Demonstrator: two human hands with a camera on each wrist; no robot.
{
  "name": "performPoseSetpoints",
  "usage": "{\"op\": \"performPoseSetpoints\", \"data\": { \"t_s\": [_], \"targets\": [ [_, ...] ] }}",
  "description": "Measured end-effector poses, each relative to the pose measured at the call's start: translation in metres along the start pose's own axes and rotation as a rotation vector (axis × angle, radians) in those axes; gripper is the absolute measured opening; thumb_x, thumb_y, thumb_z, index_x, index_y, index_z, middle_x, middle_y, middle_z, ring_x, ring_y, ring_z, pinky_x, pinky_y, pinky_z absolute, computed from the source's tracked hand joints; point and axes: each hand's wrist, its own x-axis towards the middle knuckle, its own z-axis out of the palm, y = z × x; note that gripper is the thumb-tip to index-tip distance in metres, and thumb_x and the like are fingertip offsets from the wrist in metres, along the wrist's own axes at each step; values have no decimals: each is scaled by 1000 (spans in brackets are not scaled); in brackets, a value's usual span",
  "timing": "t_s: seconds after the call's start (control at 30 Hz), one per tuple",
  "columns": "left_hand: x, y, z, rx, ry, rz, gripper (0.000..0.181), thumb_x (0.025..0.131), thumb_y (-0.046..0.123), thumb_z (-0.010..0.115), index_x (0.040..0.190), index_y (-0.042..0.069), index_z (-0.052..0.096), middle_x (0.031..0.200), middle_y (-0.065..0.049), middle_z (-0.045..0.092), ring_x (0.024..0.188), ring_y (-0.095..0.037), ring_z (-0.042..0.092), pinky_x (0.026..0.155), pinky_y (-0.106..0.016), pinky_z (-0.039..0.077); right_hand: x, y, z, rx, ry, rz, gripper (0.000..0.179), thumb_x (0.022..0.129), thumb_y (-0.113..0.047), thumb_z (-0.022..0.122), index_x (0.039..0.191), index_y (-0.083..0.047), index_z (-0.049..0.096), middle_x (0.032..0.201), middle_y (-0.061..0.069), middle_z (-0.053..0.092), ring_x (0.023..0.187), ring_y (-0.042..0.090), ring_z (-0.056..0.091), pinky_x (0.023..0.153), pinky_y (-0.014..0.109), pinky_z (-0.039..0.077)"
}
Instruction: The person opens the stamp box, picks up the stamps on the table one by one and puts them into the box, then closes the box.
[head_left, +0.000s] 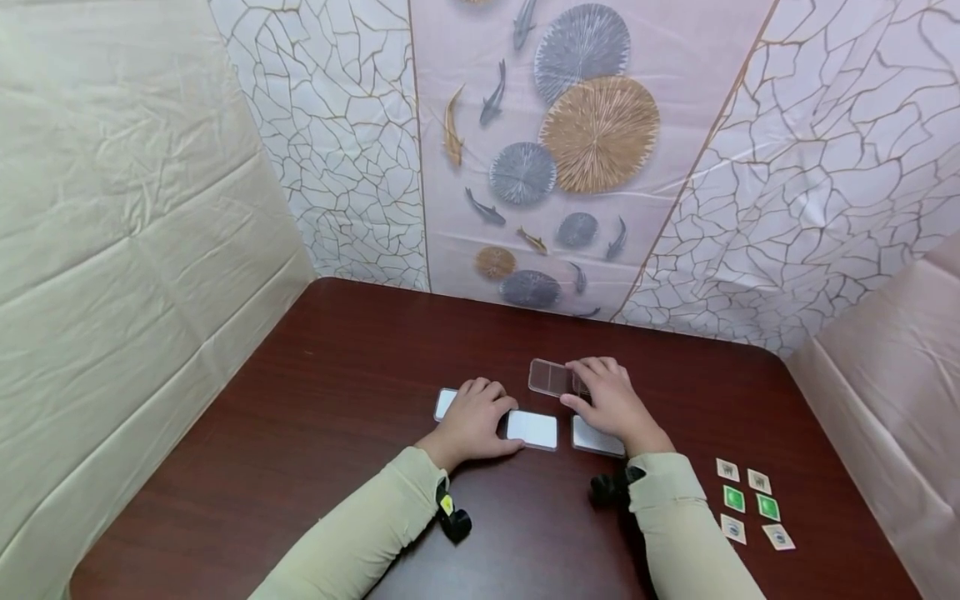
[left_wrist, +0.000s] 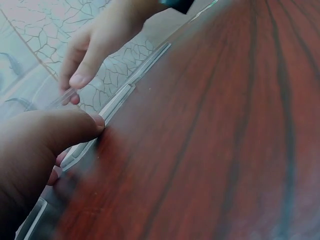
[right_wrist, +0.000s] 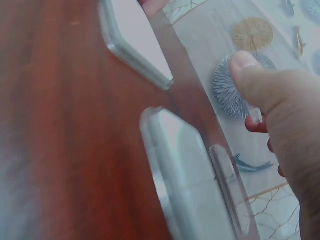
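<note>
Three flat white cases with clear edges lie in a rough row on the dark red table. My left hand (head_left: 477, 417) grips the middle white case (head_left: 532, 430) at its left end, thumb at the near corner and fingers at the far one. Partly behind that hand is the left white case (head_left: 445, 402). My right hand (head_left: 606, 398) pinches a clear plastic lid (left_wrist: 68, 96) between thumb and fingers, beyond the row. Under the right wrist lies the right white case (head_left: 596, 436), partly covered. A clear, flat plastic piece (head_left: 550, 377) shows left of the right fingers.
Several small square tiles lie in two columns at the right of the table, among them two green tiles (head_left: 733, 499). A patterned cloth (head_left: 525, 242) hangs behind the far table edge, with pale cloth (head_left: 150, 250) along the left side.
</note>
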Motion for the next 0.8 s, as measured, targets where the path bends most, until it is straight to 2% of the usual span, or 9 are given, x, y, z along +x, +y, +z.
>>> {"op": "performPoseSetpoints", "data": {
  "t_s": [0.13,0.33,0.47,0.67,0.8],
  "targets": [
    [1,-1,-1,0,-11,3,56,81,68,66,117,25,70,113,3,58,113,-20,50,105,-44,39,14,0,-1,-28,-36,17,60,98,-41,64,143,-4,53,136,18,55,129,41,40,109,61,26],
    [0,0,-2,4,-9,15,56,82,68,66,117,24,70,113,2,59,112,-20,52,106,-43,39,28,1,6,9,-58,56,60,98,-41,64,145,-5,52,140,18,53,131,41,37,109,62,24],
    [0,-1,-2,8,-14,18,56,82,68,66,117,24,70,114,2,60,112,-19,52,106,-43,39,34,3,13,17,-89,104,61,98,-43,63,146,-8,51,142,16,49,133,42,35,104,65,29],
    [0,-1,-3,17,-6,22,56,83,68,66,117,23,70,113,3,60,113,-20,53,106,-43,39,40,4,19,-8,-159,144,62,99,-46,61,148,-10,49,144,16,46,136,42,32,109,66,23],
    [0,-1,-2,22,-3,26,56,83,68,65,117,24,70,113,3,60,113,-19,52,105,-43,39,41,5,20,-26,-176,171,61,98,-46,61,148,-12,50,145,14,46,138,42,31,108,67,24]
  ]
}}
